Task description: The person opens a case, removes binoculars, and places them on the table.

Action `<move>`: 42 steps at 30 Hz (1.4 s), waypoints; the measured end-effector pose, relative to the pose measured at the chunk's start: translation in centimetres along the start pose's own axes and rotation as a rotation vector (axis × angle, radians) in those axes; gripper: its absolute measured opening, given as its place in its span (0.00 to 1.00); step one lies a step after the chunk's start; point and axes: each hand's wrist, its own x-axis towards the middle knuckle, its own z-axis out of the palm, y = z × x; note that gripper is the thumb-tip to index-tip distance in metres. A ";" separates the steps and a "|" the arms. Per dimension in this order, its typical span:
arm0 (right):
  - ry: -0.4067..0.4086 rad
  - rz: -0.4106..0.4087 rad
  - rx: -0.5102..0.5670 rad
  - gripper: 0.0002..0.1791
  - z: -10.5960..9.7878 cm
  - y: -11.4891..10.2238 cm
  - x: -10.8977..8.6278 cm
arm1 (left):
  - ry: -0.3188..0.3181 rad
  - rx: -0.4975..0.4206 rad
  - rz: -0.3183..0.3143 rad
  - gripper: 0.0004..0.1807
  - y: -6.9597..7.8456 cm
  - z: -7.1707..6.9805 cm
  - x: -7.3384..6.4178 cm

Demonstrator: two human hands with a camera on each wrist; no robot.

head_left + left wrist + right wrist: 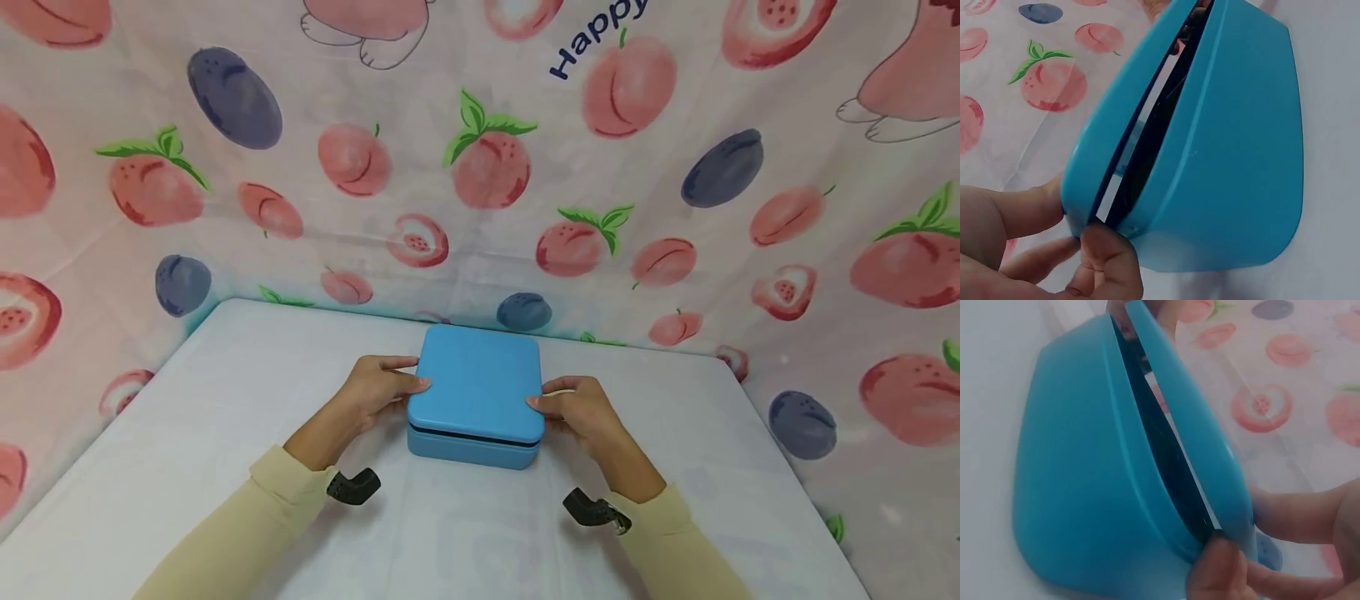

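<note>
A blue box (472,451) with rounded corners stands on the white table in the head view. Its blue lid (478,375) is slightly raised at the near side, where a dark gap separates it from the base. My left hand (372,389) pinches the lid's left edge, thumb over the top and fingers at the side. On the opposite edge, my right hand (585,408) grips the lid the same way. Both wrist views look into the gap; a dark inside and a pale strip show there. Most of the interior is hidden by the lid.
White cloth covers the table (225,417). Behind it and along both sides hangs a curtain (465,258) printed with peaches and plums. A black wrist mount (354,487) sits at the left cuff, another black mount (596,510) at the right.
</note>
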 end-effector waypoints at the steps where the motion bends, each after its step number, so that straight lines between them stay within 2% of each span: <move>1: 0.004 -0.013 0.016 0.26 0.1 0.1 -0.2 | -0.003 0.001 0.010 0.34 -0.1 0.0 -0.1; 5: 0.019 -0.055 0.065 0.28 0.3 0.4 -0.7 | -0.025 0.024 0.046 0.32 -0.4 -0.3 -0.2; 11: 0.059 -0.097 0.095 0.26 0.6 0.7 -0.9 | -0.031 0.058 0.094 0.31 -0.6 -0.5 -0.3; 19: 0.027 -0.166 0.042 0.29 0.9 1.0 -1.6 | 0.087 0.012 0.182 0.27 -1.3 0.5 -0.8; 24: 0.044 -0.205 0.040 0.28 1.0 0.6 -1.9 | 0.093 -0.027 0.246 0.27 -1.5 0.8 -0.9; 34: 0.039 -0.230 -0.012 0.27 1.1 -0.3 -2.1 | 0.107 -0.011 0.282 0.28 -0.7 0.5 -1.1; 42: 0.021 -0.236 0.008 0.28 1.4 -1.2 -1.9 | 0.065 -0.024 0.304 0.29 0.2 -0.5 -1.3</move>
